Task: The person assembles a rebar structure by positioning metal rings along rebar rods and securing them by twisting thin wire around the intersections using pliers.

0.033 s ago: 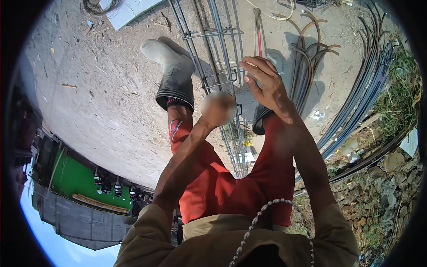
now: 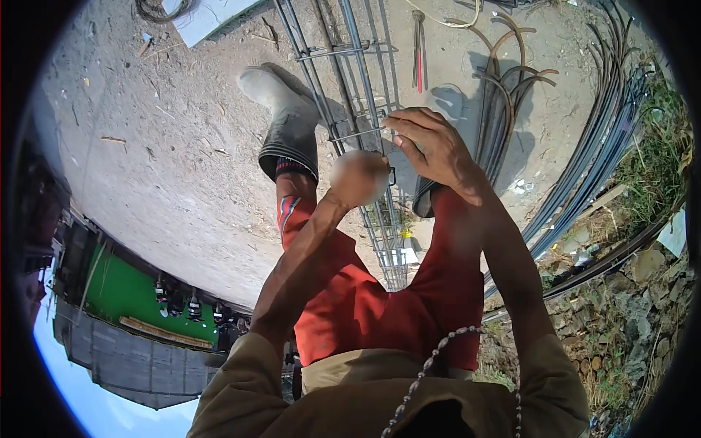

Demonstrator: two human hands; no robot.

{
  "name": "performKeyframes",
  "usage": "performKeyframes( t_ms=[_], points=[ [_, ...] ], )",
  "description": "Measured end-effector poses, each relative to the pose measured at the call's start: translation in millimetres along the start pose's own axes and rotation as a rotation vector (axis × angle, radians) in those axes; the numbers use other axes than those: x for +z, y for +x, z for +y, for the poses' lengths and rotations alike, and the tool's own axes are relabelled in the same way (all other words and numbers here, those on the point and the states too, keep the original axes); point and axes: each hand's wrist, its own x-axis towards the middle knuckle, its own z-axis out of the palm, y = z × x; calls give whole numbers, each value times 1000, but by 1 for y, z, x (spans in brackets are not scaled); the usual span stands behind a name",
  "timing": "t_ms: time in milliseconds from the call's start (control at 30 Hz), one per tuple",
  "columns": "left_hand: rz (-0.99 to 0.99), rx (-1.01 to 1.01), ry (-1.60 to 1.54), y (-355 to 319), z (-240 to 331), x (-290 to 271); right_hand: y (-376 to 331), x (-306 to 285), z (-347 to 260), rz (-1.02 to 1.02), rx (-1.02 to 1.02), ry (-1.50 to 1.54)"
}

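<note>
A long rebar cage (image 2: 338, 66) of steel bars and square stirrups runs away from me between my legs. My left hand (image 2: 359, 180) lies over the cage, its outline rounded like a closed fist around the bars; a blur hides most of its fingers. My right hand (image 2: 432, 148) comes in from the right with long, mostly straight fingers. Its fingertips touch the right end of a stirrup (image 2: 355, 136), and the thumb sits a little apart below them. Whatever small thing might lie under those fingertips cannot be made out.
Beyond my right hand lies a slim tool with a red handle (image 2: 419, 71). Curved steel bars (image 2: 496, 109) and a bundle of long thin rods (image 2: 584, 168) lie to the right. My left boot (image 2: 281, 109) stands beside the cage. A pale board (image 2: 208, 22) is at the far left.
My right hand has come slightly down and left, from hovering with spread fingers to touching the stirrup's end. My left hand stays on the cage.
</note>
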Motion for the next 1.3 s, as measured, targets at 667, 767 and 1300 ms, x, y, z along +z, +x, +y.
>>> performKeyframes(
  t_ms=[667, 767, 1300],
  points=[
    [858, 915, 735, 145, -4, -50, -96, 102, 49, 329, 958, 761],
    [738, 856, 840, 176, 22, -63, -102, 137, 30, 427, 965, 925],
    [694, 791, 827, 197, 29, -79, -120, 134, 54, 344, 989, 830]
  ],
)
